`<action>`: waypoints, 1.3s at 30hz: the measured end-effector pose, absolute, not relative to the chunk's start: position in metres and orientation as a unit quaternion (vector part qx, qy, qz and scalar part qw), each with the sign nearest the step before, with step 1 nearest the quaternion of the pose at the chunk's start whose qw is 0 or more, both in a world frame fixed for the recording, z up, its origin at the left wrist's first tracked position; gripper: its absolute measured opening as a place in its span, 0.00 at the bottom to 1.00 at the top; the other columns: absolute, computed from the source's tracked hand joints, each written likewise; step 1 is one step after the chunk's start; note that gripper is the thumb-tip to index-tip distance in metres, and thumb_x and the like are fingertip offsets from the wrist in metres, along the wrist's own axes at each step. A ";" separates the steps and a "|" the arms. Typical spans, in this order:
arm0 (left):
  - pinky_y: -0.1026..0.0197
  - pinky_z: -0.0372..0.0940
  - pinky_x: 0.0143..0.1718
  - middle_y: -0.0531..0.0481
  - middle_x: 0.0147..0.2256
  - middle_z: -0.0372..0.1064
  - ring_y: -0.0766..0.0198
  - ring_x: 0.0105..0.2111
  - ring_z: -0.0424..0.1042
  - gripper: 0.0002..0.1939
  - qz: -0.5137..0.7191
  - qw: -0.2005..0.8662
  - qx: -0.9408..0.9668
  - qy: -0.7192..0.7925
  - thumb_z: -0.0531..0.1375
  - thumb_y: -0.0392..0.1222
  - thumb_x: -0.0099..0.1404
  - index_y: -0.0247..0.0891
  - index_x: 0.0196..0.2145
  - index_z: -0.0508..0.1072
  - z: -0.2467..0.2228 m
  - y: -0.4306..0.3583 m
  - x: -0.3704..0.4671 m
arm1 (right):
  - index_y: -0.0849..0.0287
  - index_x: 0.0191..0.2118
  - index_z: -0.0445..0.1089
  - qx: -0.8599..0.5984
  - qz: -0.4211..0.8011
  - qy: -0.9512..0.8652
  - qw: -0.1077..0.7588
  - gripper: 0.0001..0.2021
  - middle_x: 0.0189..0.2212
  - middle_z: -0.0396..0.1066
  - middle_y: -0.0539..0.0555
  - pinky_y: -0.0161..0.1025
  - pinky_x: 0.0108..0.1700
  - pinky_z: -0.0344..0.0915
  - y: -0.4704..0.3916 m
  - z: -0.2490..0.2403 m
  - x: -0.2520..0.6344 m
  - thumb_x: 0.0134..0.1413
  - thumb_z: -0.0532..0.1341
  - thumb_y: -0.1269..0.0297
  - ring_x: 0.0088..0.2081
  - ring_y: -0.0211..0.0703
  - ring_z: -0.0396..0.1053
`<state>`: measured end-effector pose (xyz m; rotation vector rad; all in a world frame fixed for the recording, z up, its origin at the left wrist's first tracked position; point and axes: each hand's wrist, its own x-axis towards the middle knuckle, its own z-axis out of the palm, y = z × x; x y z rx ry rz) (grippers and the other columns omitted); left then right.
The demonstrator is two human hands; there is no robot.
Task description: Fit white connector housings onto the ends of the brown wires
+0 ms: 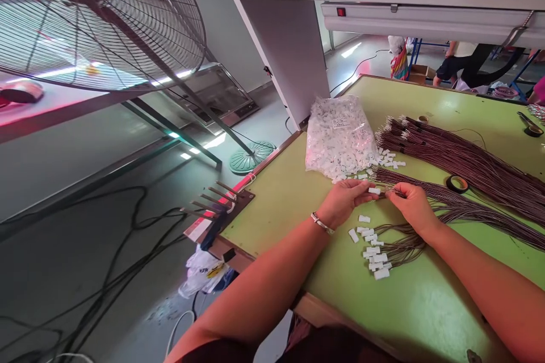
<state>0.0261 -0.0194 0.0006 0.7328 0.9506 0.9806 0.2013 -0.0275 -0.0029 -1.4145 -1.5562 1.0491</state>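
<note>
White plug (374,190) pinched in fingertips of left hand (343,203), thin wire (399,193) in those of right hand (413,205), over green table (281,198). Plug could be dropped if grip is slackened; wired plugs (378,258) might be snagged if right hand is dragged back.

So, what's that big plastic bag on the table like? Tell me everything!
The bag is clear, shiny, wrinkled plastic, bulging with small white pieces. It has a white label, its print too small to read. It lies on the green table, beside a pale panel; loose pieces lie by its lower right edge.
</note>
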 end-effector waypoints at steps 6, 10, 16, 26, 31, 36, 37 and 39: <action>0.63 0.68 0.40 0.45 0.27 0.75 0.66 0.29 0.74 0.11 0.422 0.711 0.370 0.422 0.66 0.40 0.53 0.29 0.31 0.75 -0.001 -0.019 0.025 | 0.60 0.20 0.62 -0.548 0.459 -0.593 0.370 0.14 0.17 0.54 0.46 0.32 0.23 0.47 -0.023 -0.007 0.206 0.42 0.60 0.54 0.22 0.33 0.49; 0.64 0.68 0.33 0.49 0.22 0.73 0.68 0.25 0.73 0.09 0.410 0.647 0.448 0.462 0.67 0.36 0.48 0.30 0.29 0.75 -0.008 -0.019 0.030 | 0.60 0.21 0.62 -0.541 0.458 -0.606 0.360 0.12 0.17 0.54 0.45 0.33 0.23 0.47 -0.022 -0.007 0.208 0.43 0.59 0.56 0.21 0.33 0.49; 0.66 0.68 0.27 0.52 0.19 0.71 0.70 0.20 0.70 0.08 0.406 0.606 0.504 0.463 0.67 0.37 0.48 0.31 0.25 0.73 -0.013 -0.020 0.036 | 0.60 0.22 0.62 -0.538 0.429 -0.642 0.337 0.13 0.17 0.56 0.45 0.33 0.24 0.48 -0.021 -0.013 0.209 0.45 0.58 0.55 0.22 0.33 0.50; 0.65 0.67 0.27 0.52 0.19 0.70 0.70 0.20 0.70 0.08 0.400 0.608 0.501 0.468 0.67 0.37 0.47 0.31 0.23 0.72 -0.016 -0.024 0.044 | 0.60 0.21 0.62 -0.524 0.409 -0.678 0.316 0.12 0.17 0.56 0.46 0.33 0.25 0.49 -0.024 -0.014 0.208 0.46 0.56 0.57 0.22 0.34 0.51; 0.67 0.66 0.25 0.52 0.18 0.69 0.70 0.20 0.69 0.07 0.417 0.604 0.489 0.471 0.66 0.36 0.48 0.31 0.22 0.71 -0.018 -0.025 0.049 | 0.60 0.21 0.63 -0.523 0.403 -0.675 0.330 0.12 0.18 0.57 0.47 0.33 0.26 0.50 -0.024 -0.016 0.207 0.45 0.56 0.57 0.23 0.34 0.51; 0.68 0.62 0.21 0.53 0.17 0.68 0.72 0.17 0.65 0.06 0.364 0.595 0.541 0.470 0.64 0.37 0.51 0.31 0.25 0.72 -0.009 -0.023 0.040 | 0.60 0.20 0.62 -0.509 0.429 -0.668 0.333 0.14 0.17 0.55 0.46 0.33 0.25 0.49 -0.022 -0.010 0.210 0.45 0.58 0.55 0.22 0.33 0.51; 0.68 0.61 0.20 0.54 0.17 0.67 0.72 0.17 0.64 0.06 0.342 0.584 0.567 0.469 0.63 0.38 0.52 0.32 0.26 0.72 -0.005 -0.023 0.035 | 0.60 0.19 0.62 -0.506 0.444 -0.659 0.334 0.15 0.16 0.56 0.46 0.34 0.24 0.50 -0.022 -0.008 0.211 0.45 0.58 0.54 0.21 0.33 0.52; 0.69 0.60 0.21 0.53 0.19 0.68 0.72 0.18 0.64 0.06 0.309 0.545 0.633 0.454 0.64 0.38 0.51 0.32 0.26 0.74 0.005 -0.025 0.025 | 0.59 0.20 0.63 -0.501 0.490 -0.622 0.349 0.16 0.17 0.59 0.47 0.34 0.24 0.53 -0.021 -0.005 0.213 0.45 0.60 0.52 0.21 0.33 0.55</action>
